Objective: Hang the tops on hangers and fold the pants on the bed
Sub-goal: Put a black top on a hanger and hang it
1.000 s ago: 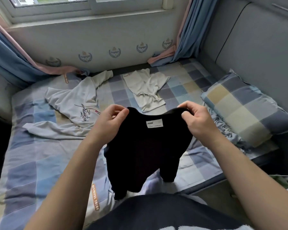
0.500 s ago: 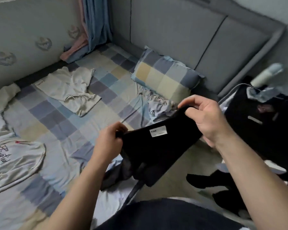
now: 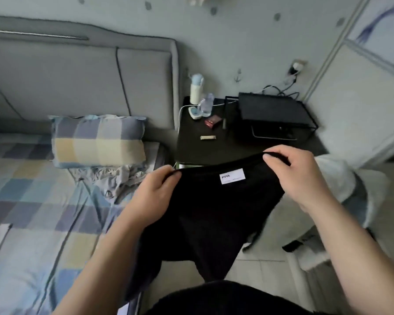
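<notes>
fabric in both hands: we hold a black top [image 3: 214, 212] up by its neckline, in the air over the tiled floor [image 3: 266, 267], just off the edge of the bed [image 3: 32, 201] and in front of a dark nightstand [image 3: 198, 146]. our left hand [image 3: 155, 192] pinches the left end of the collar, with the fingers curled over the hem. our right hand [image 3: 298, 176] grips the right end a little higher, so the neckline slopes up to the right. a white label [image 3: 232, 176] reading "fpa" sits just under the collar and faces us. the rest of the top hangs loose below our hands.

on the left, the bed carries a checked sheet in blue, grey and yellow. a checked pillow [image 3: 96, 142] lies at the foot of the grey padded headboard [image 3: 55, 76], and a crumpled grey cloth [image 3: 114, 178] lies just beside the pillow's near edge. on the nightstand a white bottle [image 3: 195, 89] and a clear bottle [image 3: 206, 105] stand close together, with a small red box [image 3: 212, 121] near them and a black wire rack [image 3: 275, 112] at the right side. cables run up to a wall socket [image 3: 297, 65]. behind our right hand sits a pale bundle [image 3: 341, 178], too blurred for us to name.
</notes>
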`<state>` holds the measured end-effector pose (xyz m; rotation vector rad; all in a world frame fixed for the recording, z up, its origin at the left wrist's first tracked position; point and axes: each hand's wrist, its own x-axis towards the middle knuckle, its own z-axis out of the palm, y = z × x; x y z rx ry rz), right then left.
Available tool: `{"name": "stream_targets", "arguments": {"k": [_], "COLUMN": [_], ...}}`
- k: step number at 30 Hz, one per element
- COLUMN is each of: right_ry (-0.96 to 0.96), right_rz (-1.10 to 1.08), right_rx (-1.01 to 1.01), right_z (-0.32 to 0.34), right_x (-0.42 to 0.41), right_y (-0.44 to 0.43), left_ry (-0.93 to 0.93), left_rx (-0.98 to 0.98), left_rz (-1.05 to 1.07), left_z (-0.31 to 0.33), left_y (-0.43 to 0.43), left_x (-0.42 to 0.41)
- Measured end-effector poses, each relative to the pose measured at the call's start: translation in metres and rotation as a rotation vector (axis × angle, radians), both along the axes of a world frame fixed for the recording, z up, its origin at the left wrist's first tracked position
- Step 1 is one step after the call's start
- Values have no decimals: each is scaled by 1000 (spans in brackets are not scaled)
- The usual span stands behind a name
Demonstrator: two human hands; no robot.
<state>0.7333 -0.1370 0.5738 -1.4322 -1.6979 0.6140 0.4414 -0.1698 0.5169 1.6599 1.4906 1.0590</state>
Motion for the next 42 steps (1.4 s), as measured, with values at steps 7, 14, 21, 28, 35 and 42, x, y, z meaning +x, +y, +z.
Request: {"name": "stream_targets", "arguments": {"k": [7, 14, 21, 28, 35, 42], "right_ry": [83, 142, -27, -234, -511, -992], "right_rz": [-246, -517, -823, -1067, -1344, -1729], "right_rx": [162, 392, 632, 700, 636, 266], "right_z": [40, 124, 239, 348, 444, 510], "right_x": [191, 329, 437, 523, 591, 637], "right_y": [-21, -41, -62, -88, -111, -116], "left_ry": [-199, -313, -506, -585, -591, -489], "left_rx": [165, 258, 378, 513, 657, 809], "left_rz": [-301, -545, -741, -901, -978, -988], "left_z": [58, 152, 264, 384, 491, 570], "left_y": [40, 73, 102, 112, 103, 105], "left_x": [218, 393, 542, 683, 795, 879]}}
